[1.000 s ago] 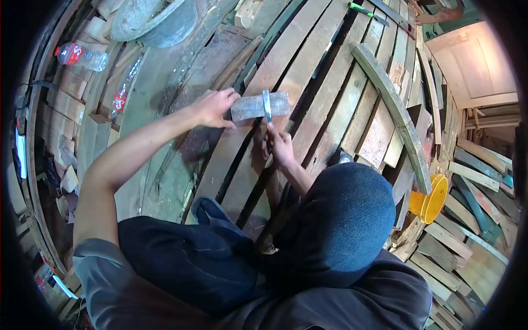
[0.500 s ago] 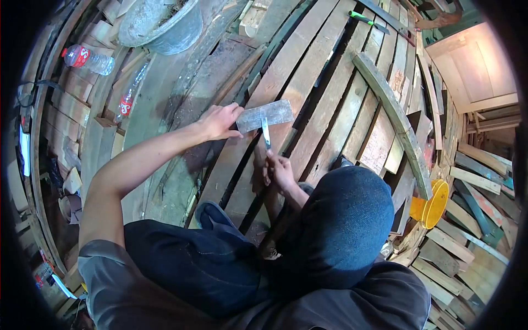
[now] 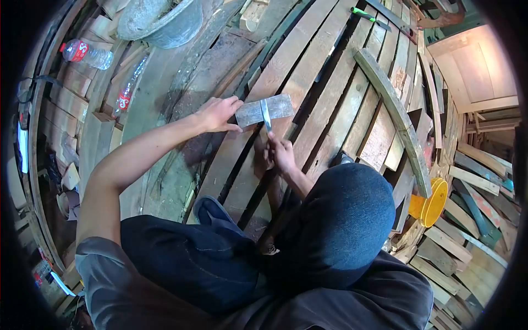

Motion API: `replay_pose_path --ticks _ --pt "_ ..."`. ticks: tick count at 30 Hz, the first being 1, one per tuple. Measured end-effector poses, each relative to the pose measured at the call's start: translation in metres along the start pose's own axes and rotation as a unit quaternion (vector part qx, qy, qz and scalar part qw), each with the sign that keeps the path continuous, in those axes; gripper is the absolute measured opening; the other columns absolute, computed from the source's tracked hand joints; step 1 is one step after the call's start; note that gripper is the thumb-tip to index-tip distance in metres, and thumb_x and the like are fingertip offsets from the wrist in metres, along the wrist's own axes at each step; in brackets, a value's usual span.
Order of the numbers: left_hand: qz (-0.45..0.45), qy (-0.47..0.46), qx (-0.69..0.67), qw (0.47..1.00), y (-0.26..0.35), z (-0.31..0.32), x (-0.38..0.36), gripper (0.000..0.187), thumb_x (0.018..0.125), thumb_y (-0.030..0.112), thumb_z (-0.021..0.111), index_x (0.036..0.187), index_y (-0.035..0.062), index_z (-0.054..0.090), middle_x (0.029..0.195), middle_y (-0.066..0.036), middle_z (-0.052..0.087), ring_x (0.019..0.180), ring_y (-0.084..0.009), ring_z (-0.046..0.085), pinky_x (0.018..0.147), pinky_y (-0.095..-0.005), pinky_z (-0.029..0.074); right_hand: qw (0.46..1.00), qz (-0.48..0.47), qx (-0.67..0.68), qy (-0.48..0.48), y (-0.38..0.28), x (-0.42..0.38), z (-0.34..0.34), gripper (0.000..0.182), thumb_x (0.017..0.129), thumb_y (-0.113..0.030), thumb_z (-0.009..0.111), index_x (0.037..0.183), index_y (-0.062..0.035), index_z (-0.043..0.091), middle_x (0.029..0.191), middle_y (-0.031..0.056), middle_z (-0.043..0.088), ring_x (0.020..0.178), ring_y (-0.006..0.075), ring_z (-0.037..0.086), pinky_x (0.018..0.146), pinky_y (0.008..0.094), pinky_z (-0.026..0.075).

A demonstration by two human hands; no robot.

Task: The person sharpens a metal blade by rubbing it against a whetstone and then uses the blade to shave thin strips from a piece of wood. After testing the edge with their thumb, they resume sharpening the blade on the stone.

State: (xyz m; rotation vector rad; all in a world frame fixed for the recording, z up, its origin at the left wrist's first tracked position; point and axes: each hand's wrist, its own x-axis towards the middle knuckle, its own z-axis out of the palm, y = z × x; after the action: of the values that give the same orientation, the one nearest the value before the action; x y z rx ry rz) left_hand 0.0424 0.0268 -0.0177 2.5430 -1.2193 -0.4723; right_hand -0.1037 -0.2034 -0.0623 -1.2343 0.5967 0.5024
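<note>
A grey, rectangular sharpening stone [image 3: 279, 106] lies across the wooden slats in front of me. My left hand [image 3: 221, 114] grips its left end, thumb along the near side and fingers at the far side. My right hand [image 3: 281, 155] is closed around the handle of a chisel [image 3: 266, 114], most of which the fingers hide. The chisel's bright, narrow blade lies across the middle of the stone, its tip near the far edge.
Slatted boards [image 3: 330, 126] spread beneath the work. A curved timber [image 3: 393, 110] lies to the right, near a yellow bucket [image 3: 434, 202]. Plastic bottles [image 3: 88, 54] and a grey basin [image 3: 170, 27] are at left. A green-handled tool [image 3: 363, 14] and a saw [image 3: 393, 19] lie at the far end.
The chisel blade has slid away from me across the stone, its tip going from mid-stone to near the far edge. My right hand moved slightly with it; my left hand keeps its grip.
</note>
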Motion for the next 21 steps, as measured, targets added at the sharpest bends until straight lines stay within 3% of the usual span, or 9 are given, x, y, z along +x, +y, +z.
replay_pose_path --ticks 5,7,11,12,15,17,21 --pt "0.003 0.012 0.001 1.000 0.000 -0.004 -0.004 0.080 0.075 0.055 0.072 0.127 -0.0015 0.047 0.111 -0.018 0.055 0.094 -0.0394 0.062 0.079 -0.0455 0.052 0.999 0.023 0.020 0.014 0.002 -0.018 0.005 0.044 0.098 -0.038 0.055 0.069 -0.0056 0.058 0.052 0.0063 0.057 0.038 0.0144 0.050 0.035 0.0274 0.037" --pt "-0.021 0.003 -0.004 1.000 0.003 -0.003 -0.003 0.081 0.075 0.055 0.072 0.127 -0.0013 0.047 0.111 -0.018 0.055 0.094 -0.0393 0.062 0.079 -0.0451 0.053 0.999 -0.038 -0.006 0.023 -0.010 0.006 0.004 0.046 0.098 -0.042 0.054 0.070 -0.0051 0.057 0.052 0.0057 0.056 0.040 0.0139 0.052 0.036 0.0274 0.038" --pt "-0.007 0.013 0.025 1.000 0.002 -0.004 -0.003 0.078 0.077 0.056 0.070 0.125 -0.0016 0.049 0.112 -0.018 0.055 0.096 -0.0389 0.061 0.081 -0.0455 0.052 1.000 0.010 0.008 0.004 0.011 -0.022 0.003 0.046 0.097 -0.041 0.055 0.070 -0.0047 0.056 0.052 0.0068 0.056 0.036 0.0149 0.051 0.034 0.0274 0.037" --pt "-0.031 -0.025 0.025 0.999 0.006 -0.010 -0.003 0.078 0.077 0.057 0.068 0.125 -0.0021 0.049 0.114 -0.018 0.055 0.098 -0.0389 0.061 0.083 -0.0456 0.052 1.000 0.001 0.026 0.001 0.017 -0.029 0.009 0.045 0.097 -0.040 0.056 0.070 -0.0046 0.056 0.052 0.0069 0.056 0.035 0.0153 0.049 0.034 0.0278 0.036" --pt "-0.022 0.030 0.026 0.999 0.007 -0.004 -0.009 0.080 0.077 0.058 0.068 0.126 -0.0026 0.049 0.114 -0.018 0.055 0.097 -0.0387 0.061 0.082 -0.0456 0.052 1.000 0.001 -0.004 0.003 0.000 -0.012 0.006 0.045 0.098 -0.040 0.054 0.071 -0.0041 0.057 0.053 0.0071 0.057 0.036 0.0153 0.050 0.034 0.0280 0.037" --pt "-0.041 -0.014 0.012 0.999 0.008 -0.009 -0.007 0.079 0.076 0.059 0.068 0.123 -0.0025 0.050 0.110 -0.018 0.056 0.096 -0.0384 0.061 0.080 -0.0459 0.052 0.999 -0.032 0.019 -0.010 -0.013 0.003 0.010 0.045 0.099 -0.038 0.053 0.070 -0.0038 0.057 0.054 0.0078 0.057 0.039 0.0155 0.053 0.036 0.0278 0.038" --pt "-0.009 0.001 0.044 0.999 0.003 -0.009 -0.004 0.078 0.076 0.059 0.068 0.123 -0.0010 0.050 0.108 -0.017 0.056 0.096 -0.0379 0.061 0.081 -0.0458 0.051 1.000 0.006 0.014 0.007 0.016 -0.021 0.014 0.043 0.099 -0.035 0.053 0.069 -0.0048 0.056 0.051 0.0085 0.056 0.038 0.0157 0.052 0.035 0.0270 0.039"
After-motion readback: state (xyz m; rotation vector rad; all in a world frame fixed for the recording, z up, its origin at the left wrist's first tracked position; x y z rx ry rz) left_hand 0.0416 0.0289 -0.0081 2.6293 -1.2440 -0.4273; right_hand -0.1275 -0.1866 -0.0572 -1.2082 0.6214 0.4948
